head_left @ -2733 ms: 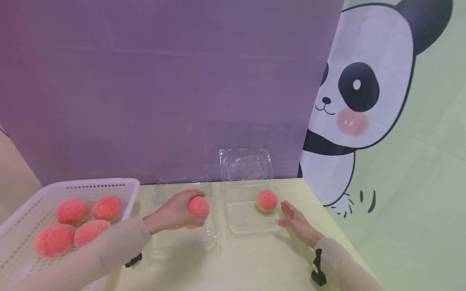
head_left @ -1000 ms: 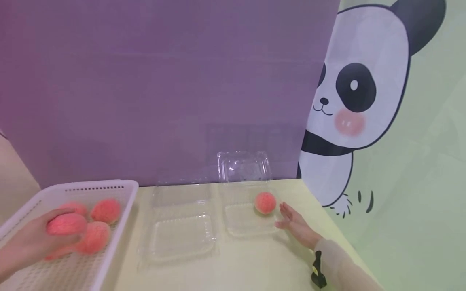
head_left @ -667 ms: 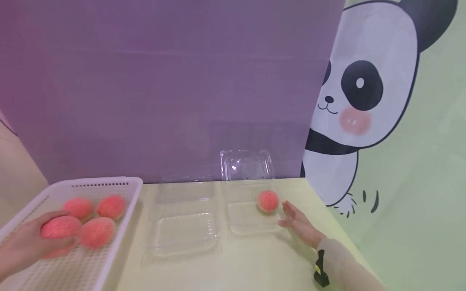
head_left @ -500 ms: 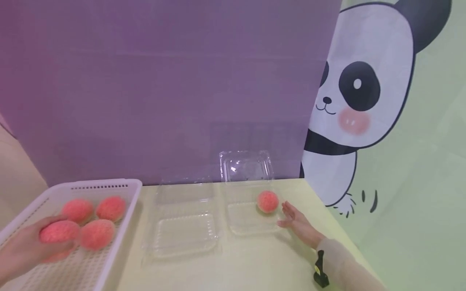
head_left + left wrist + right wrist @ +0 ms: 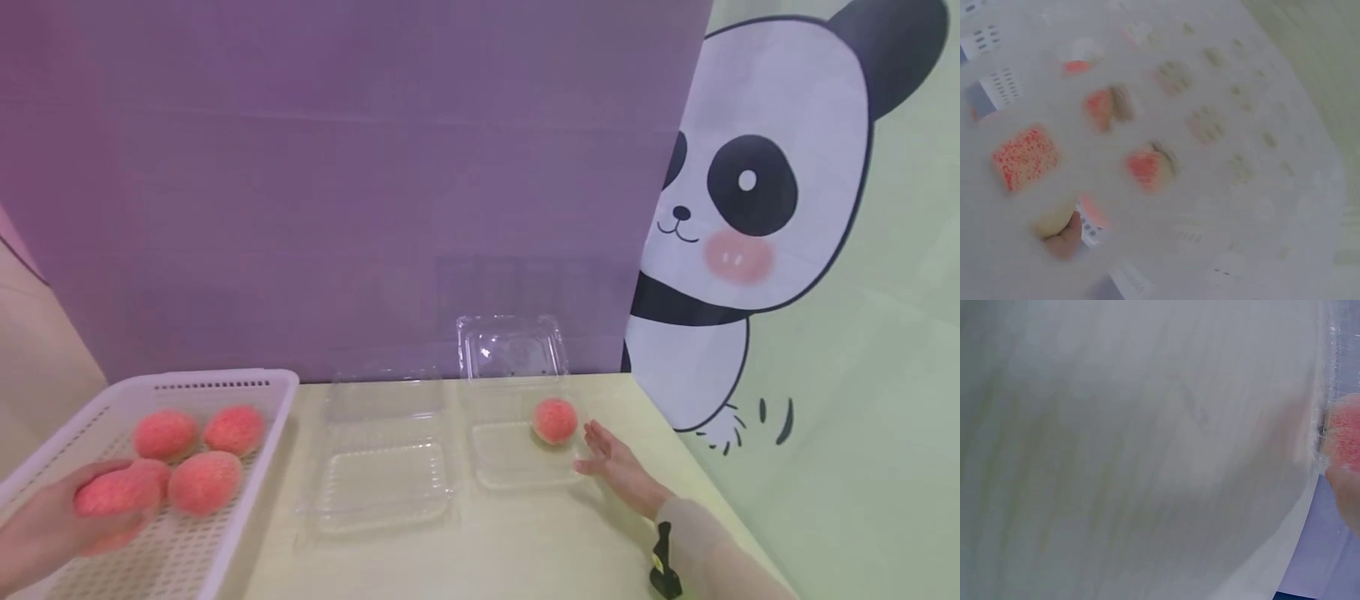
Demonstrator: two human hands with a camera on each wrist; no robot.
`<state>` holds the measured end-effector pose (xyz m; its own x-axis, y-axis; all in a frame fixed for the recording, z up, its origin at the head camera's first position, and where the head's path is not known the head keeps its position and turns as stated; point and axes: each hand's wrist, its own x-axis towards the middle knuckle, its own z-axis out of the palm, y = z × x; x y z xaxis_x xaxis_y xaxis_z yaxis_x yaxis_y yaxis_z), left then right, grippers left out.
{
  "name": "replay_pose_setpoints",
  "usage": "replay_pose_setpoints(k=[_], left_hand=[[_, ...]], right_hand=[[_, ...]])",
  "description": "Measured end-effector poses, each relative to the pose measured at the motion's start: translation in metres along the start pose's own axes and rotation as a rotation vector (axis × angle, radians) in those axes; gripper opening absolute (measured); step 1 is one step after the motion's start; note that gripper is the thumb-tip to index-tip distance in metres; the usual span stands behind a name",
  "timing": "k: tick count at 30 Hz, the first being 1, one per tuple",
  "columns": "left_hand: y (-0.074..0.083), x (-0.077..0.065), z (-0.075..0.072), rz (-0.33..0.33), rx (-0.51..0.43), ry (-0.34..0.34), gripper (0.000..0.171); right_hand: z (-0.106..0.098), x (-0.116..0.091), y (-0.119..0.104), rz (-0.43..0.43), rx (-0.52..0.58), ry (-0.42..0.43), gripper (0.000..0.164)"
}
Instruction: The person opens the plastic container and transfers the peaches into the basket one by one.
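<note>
At the left in the head view, my left hand (image 5: 48,521) grips a pink-red fuzzy peach (image 5: 116,490), low in the white perforated basket (image 5: 161,554). Several other peaches lie close by in the basket, among them one peach (image 5: 206,483) to the right. The left wrist view looks through the basket wall (image 5: 1260,206), with a fingertip (image 5: 1066,242) and bits of peach showing in the holes. My right hand (image 5: 621,471), fingers extended, is beside the right clear plastic clamshell (image 5: 510,467), next to the single peach (image 5: 555,421) inside. Both show at the right wrist view's edge.
Between basket and right clamshell lies another open clear clamshell (image 5: 386,479) with nothing inside. Both lids are raised toward the back. A purple curtain (image 5: 360,192) hangs behind the pale table (image 5: 390,567), and a panda-printed wall covering (image 5: 817,467) stands at the right.
My left hand has carried a peach from over the left clamshell back to the basket. Lately it has shifted slightly left, uncovering another peach behind. My right hand has stayed in place.
</note>
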<state>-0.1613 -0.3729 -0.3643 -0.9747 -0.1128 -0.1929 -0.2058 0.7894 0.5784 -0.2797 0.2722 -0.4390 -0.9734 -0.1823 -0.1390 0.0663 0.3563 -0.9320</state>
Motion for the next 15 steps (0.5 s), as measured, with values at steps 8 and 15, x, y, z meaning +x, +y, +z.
replay_pose_setpoints(k=[8,15], left_hand=[[-0.027,-0.012,0.023,-0.181,-0.350,-0.144,0.104],[-0.041,0.001,0.026,-0.122,-0.135,-0.103,0.103]], right_hand=[[-0.002,0.002,0.002,-0.001,-0.018,0.001,0.088],[-0.002,0.001,0.003,-0.021,-0.002,-0.011,0.088]])
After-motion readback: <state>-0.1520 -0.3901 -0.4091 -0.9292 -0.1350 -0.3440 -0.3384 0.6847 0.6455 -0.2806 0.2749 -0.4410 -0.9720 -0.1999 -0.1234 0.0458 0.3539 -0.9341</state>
